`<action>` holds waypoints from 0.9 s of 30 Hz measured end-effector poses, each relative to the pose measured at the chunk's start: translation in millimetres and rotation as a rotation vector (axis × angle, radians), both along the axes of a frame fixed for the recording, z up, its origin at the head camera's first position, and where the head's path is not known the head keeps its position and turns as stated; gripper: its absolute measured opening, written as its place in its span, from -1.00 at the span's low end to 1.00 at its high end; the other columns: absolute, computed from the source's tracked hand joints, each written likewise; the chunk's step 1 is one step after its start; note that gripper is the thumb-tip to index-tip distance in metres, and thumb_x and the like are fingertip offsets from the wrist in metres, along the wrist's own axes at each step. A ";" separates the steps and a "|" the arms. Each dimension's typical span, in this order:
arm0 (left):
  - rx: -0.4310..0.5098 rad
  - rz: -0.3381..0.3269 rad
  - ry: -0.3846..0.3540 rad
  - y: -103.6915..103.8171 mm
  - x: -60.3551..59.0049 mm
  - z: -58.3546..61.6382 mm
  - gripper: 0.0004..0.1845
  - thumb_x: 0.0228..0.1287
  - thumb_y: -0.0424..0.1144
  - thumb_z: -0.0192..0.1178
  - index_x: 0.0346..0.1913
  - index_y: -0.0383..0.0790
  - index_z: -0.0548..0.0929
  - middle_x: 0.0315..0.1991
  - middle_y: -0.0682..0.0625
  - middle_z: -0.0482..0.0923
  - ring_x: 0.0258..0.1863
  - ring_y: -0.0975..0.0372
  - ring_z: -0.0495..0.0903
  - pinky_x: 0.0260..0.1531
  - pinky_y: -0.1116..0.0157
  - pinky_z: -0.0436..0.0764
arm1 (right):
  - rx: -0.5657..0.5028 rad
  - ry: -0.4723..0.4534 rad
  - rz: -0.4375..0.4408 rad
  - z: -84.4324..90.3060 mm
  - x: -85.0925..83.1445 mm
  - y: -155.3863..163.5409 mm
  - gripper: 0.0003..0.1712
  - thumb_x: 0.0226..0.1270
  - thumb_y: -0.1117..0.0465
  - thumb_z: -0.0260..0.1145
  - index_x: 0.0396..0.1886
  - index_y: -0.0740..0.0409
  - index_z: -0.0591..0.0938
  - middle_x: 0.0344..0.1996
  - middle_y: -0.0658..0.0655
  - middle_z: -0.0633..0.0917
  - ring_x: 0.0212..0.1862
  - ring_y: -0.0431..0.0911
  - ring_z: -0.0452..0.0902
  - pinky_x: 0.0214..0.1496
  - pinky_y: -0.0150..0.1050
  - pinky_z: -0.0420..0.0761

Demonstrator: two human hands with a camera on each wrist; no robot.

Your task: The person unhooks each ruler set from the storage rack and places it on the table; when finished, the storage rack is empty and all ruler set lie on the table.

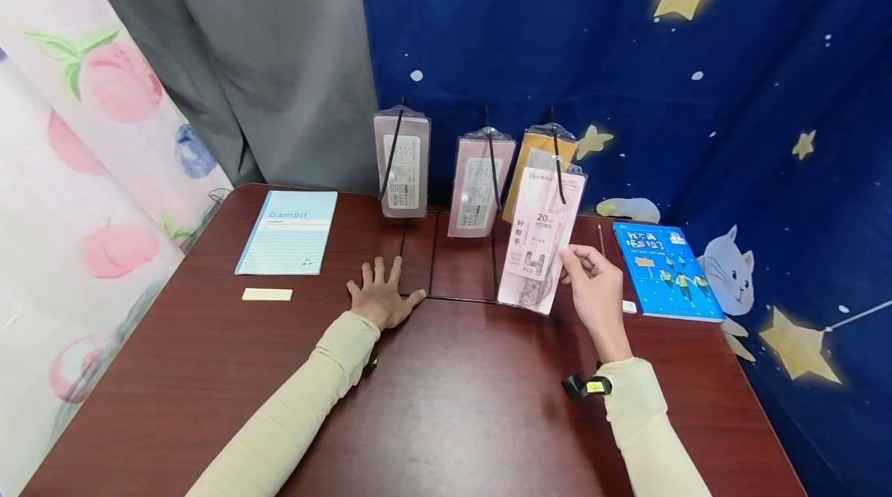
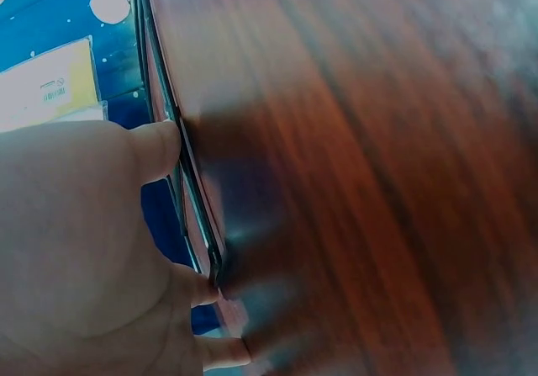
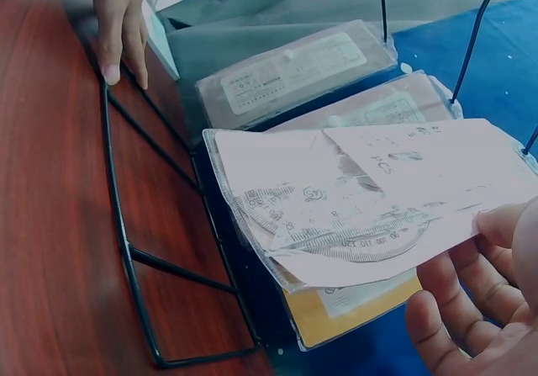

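The left hand (image 1: 380, 297) lay flat with spread fingers on the tabletop (image 1: 446, 396), its fingertips touching the base of the black wire rack (image 1: 432, 253), holding nothing. To its right, the pink packet (image 1: 540, 248) hung tilted on the rightmost hook, its long axis running from the hook down toward the person. The right hand (image 1: 594, 292) was the nearer one; its grip pinched the packet's right edge, so the packet lay up and left of the hand.
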State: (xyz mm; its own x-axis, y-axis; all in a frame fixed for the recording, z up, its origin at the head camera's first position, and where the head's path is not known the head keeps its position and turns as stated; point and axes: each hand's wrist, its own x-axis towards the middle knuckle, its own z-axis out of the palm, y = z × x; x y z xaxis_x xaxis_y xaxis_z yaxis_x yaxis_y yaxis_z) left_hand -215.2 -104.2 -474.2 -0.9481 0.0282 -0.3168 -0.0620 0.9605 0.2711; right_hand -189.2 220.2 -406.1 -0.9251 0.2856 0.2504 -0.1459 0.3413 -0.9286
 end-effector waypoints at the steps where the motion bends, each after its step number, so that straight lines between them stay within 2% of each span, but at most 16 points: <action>1: 0.001 -0.001 0.000 0.4 0.3 0.4 -0.07 0.54 0.35 -0.10 0.71 -0.10 -0.10 0.69 -0.32 -0.22 0.68 -0.26 -0.22 0.52 -0.39 -0.03 | -0.001 0.001 -0.001 -3.4 0.2 1.8 -0.70 0.51 0.16 0.35 -0.01 0.31 0.74 -0.47 -0.17 0.71 -0.47 -0.38 0.58 -0.29 -0.54 0.61; 4: 0.001 -0.003 0.007 0.9 -0.5 0.8 -0.06 0.53 0.36 -0.10 0.71 -0.09 -0.09 0.69 -0.33 -0.20 0.68 -0.26 -0.20 0.51 -0.40 -0.02 | 0.000 0.016 0.009 -10.0 2.3 5.2 -0.69 0.50 0.10 0.37 -0.02 0.28 0.74 -0.47 -0.22 0.71 -0.45 -0.35 0.60 -0.27 -0.51 0.64; 7: -0.012 -0.010 -0.003 0.0 -5.0 -3.9 -0.04 0.52 0.39 -0.13 0.71 -0.07 -0.13 0.70 -0.32 -0.22 0.68 -0.26 -0.21 0.50 -0.41 -0.02 | 0.010 0.027 0.014 -10.6 6.5 5.9 -0.68 0.49 0.08 0.37 -0.03 0.27 0.74 -0.45 -0.23 0.71 -0.44 -0.32 0.62 -0.25 -0.44 0.68; 15: -0.025 -0.018 -0.019 1.3 -4.5 -0.7 -0.05 0.53 0.37 -0.13 0.71 -0.08 -0.14 0.70 -0.32 -0.24 0.68 -0.25 -0.23 0.52 -0.38 -0.02 | 0.035 0.000 0.006 -8.3 16.1 7.9 -0.67 0.50 0.07 0.36 -0.03 0.27 0.74 -0.44 -0.11 0.72 -0.39 -0.11 0.67 -0.25 -0.43 0.67; 24: -0.016 -0.013 0.009 1.5 -0.4 2.7 -0.07 0.53 0.37 -0.11 0.71 -0.08 -0.08 0.69 -0.32 -0.18 0.67 -0.26 -0.17 0.50 -0.40 0.02 | 0.038 -0.039 0.023 -9.5 26.6 9.8 -0.68 0.50 0.08 0.36 -0.03 0.27 0.74 -0.43 -0.21 0.73 -0.40 -0.16 0.66 -0.24 -0.45 0.66; 27: -0.018 -0.014 0.013 1.4 0.0 2.5 -0.07 0.53 0.37 -0.10 0.70 -0.09 -0.07 0.69 -0.32 -0.16 0.67 -0.27 -0.15 0.49 -0.40 0.03 | 0.054 -0.051 0.028 -10.0 29.6 10.3 -0.68 0.51 0.07 0.35 -0.02 0.25 0.74 -0.45 -0.24 0.72 -0.37 -0.10 0.66 -0.24 -0.47 0.63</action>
State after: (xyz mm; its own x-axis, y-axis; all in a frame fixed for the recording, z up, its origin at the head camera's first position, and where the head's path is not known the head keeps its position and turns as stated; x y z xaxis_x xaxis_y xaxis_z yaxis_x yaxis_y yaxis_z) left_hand -215.2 -102.8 -471.6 -0.9518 0.0358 -0.3046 -0.0450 0.9661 0.2541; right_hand -159.6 230.5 -416.1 -0.9446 0.2464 0.2169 -0.1091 0.3875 -0.9154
